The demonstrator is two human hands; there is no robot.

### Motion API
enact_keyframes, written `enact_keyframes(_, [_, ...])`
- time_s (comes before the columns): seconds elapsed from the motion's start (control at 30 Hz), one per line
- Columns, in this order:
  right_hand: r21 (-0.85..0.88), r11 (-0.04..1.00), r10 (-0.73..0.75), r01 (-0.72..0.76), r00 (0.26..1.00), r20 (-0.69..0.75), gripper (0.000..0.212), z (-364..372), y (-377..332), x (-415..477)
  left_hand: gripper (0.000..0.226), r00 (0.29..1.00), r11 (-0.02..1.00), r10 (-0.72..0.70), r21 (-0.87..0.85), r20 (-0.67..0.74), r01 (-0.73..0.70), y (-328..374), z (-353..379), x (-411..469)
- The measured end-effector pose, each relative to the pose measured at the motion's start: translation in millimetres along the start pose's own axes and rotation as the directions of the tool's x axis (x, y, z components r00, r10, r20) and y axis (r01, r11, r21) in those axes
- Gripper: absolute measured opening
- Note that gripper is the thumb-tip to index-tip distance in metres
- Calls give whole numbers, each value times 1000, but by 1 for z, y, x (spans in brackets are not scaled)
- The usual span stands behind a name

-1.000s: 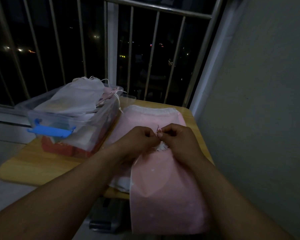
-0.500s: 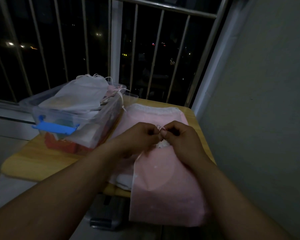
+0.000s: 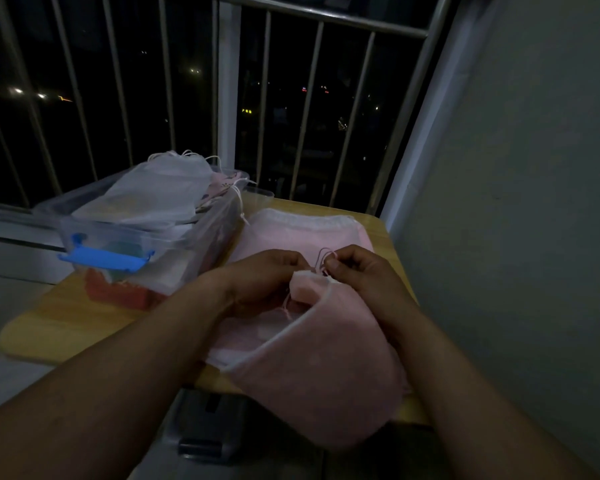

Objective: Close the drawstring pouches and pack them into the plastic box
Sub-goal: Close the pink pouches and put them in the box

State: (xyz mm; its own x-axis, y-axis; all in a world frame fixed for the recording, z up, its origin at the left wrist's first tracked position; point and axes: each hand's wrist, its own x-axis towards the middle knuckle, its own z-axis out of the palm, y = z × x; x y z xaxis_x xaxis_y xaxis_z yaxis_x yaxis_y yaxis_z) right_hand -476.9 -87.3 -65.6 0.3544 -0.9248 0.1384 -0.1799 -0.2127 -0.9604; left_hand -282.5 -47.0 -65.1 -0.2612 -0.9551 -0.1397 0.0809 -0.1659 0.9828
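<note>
because its mouth must gather shut, the left hand [image 3: 267, 282] grips the bunched neck of the pink pouch [image 3: 326, 368] while the right hand [image 3: 361, 282] pinches the drawstring [image 3: 323, 259] loops above it, probably to pull or tie them. the pouch body hangs over the near edge of the counter [image 3: 49, 323], on top of a second pouch [image 3: 309, 233] lying flat. the plastic box [image 3: 146, 237], heaped with packed pouches [image 3: 160, 192], sits just left, within easy reach.
</note>
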Motion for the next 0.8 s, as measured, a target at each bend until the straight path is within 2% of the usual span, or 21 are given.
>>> enact_keyframes(0.07, [-57, 998, -16, 17, 1000, 11, 8, -1, -1, 1, 7, 999, 987, -29, 160, 27, 25, 1, 1, -2])
enact_keyframes(0.17, [-144, 988, -54, 55, 998, 11, 10, 0, -2, -1, 7, 998, 890, 12, 456, -67, 20, 2, 3, 1])
enact_keyframes(0.27, [-199, 976, -93, 89, 996, -7, 11, 0, -6, -4, 15, 975, 642, 180, 767, -127, -18, 3, -5, 6])
enact_keyframes(0.33, [-230, 967, -109, 106, 994, -1, 13, -2, -9, -5, 15, 956, 476, 266, 879, -126, -16, 1, -9, 7])
enact_keyframes(0.37, [-235, 965, -115, 114, 993, 6, 13, -3, -10, -6, 14, 947, 448, 292, 894, -135, -11, -1, -10, 8])
enact_keyframes(0.47, [-242, 962, -122, 129, 992, 45, 13, -1, -11, -7, 12, 933, 573, 299, 820, -202, -5, -5, -12, 9])
enact_keyframes(0.5, [-250, 960, -116, 125, 992, 52, 13, 1, -12, -7, 12, 925, 580, 313, 814, -213, -8, -6, -12, 10])
enact_keyframes(0.7, [-245, 965, -93, 92, 996, 7, 13, -2, -7, -5, 17, 893, 463, 393, 886, -220, 15, -17, -19, 14])
enact_keyframes(0.77, [-226, 969, -98, 96, 995, 2, 12, -1, -7, -6, 16, 853, 422, 455, 906, -255, 46, -21, -15, 16])
enact_keyframes(0.8, [-207, 974, -97, 93, 995, -8, 12, -1, -6, -5, 15, 828, 442, 480, 895, -290, 57, -22, -13, 18])
